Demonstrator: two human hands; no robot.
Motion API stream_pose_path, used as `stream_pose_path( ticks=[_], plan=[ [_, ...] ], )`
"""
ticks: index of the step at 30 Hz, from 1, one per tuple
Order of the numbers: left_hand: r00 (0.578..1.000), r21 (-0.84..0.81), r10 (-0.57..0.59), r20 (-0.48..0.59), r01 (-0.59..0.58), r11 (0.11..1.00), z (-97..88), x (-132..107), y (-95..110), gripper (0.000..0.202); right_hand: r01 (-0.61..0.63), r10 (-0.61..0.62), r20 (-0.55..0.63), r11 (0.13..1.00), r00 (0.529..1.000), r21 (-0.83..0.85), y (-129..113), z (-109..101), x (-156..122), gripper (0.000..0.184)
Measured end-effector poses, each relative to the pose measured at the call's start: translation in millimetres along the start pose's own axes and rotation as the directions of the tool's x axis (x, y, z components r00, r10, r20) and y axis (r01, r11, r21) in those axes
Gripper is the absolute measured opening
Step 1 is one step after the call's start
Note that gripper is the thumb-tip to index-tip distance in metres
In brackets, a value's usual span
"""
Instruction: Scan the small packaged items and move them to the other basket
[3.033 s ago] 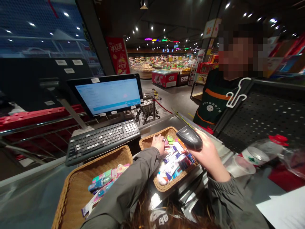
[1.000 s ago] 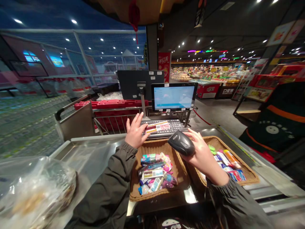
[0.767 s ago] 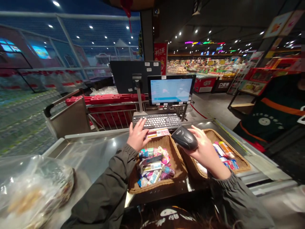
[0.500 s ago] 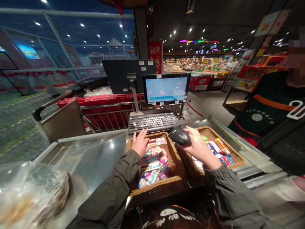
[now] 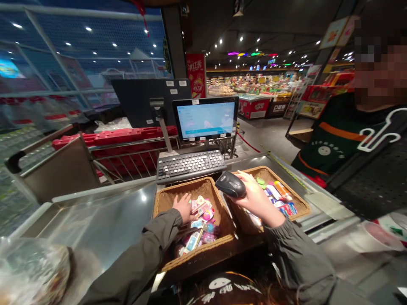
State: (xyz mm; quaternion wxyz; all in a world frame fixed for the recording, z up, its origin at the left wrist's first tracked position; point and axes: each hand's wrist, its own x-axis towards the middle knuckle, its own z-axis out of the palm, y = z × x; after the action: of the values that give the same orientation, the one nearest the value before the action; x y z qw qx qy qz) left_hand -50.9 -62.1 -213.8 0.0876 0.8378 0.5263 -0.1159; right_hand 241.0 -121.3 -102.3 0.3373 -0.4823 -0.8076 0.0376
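My right hand [image 5: 256, 199] grips a black handheld barcode scanner [image 5: 231, 185], held above the gap between two wicker baskets. Its head points left, over the rim of the left basket [image 5: 219, 190]. My left hand [image 5: 183, 207] reaches down inside that basket, fingers outstretched at the edge of a heap of small packaged goods [image 5: 203, 226]; some fingertips are hidden against the goods. Nothing shows held in it. Behind the left basket lies a black keyboard [image 5: 190, 164]. The right basket [image 5: 300, 207] holds more small packages [image 5: 278, 197], partly covered by my right hand and wrist.
Beyond the keyboard stand a lit screen [image 5: 206, 118] and a second monitor [image 5: 136, 101] seen from behind. A clear plastic bag [image 5: 34, 271] rests on the metal counter [image 5: 114, 216] at left. A person in a dark green apron [image 5: 330, 144] stands at right, near a white hanger [image 5: 367, 142].
My left hand has dropped from near the keyboard's front edge into the left basket. The scanner stays in my right hand. The whole view has shifted, so the scene sits further left.
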Motion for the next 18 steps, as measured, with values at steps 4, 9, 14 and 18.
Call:
stream_pose_path(
  ticks=[4, 9, 14, 18],
  plan=[
    [0.96, 0.013, 0.133, -0.245, -0.133, 0.991, -34.9, 1.5, 11.7, 0.054, -0.089, 0.085, -0.1, 0.995, 0.991, -0.043, 22.5, -23.9, -11.5, 0.037],
    [0.866, 0.035, 0.275, -0.417, -0.287, 0.957, -74.7, 33.8, 59.3, 0.058, -0.178, 0.126, -0.279, 0.97, 0.952, -0.168, 62.4, -72.9, -20.9, 0.036],
    [0.845, 0.03, 0.392, -0.363, -0.41, 0.911, -89.1, 85.4, 131.0, 0.053, -0.193, 0.076, -0.418, 0.95, 0.905, -0.245, 86.3, -120.9, -25.5, 0.042],
    [0.843, 0.077, 0.454, -0.289, -0.452, 0.889, -78.3, 125.1, 182.1, 0.045, -0.18, 0.064, -0.404, 0.95, 0.913, -0.257, 102.3, -135.2, -30.8, 0.041]
  ],
)
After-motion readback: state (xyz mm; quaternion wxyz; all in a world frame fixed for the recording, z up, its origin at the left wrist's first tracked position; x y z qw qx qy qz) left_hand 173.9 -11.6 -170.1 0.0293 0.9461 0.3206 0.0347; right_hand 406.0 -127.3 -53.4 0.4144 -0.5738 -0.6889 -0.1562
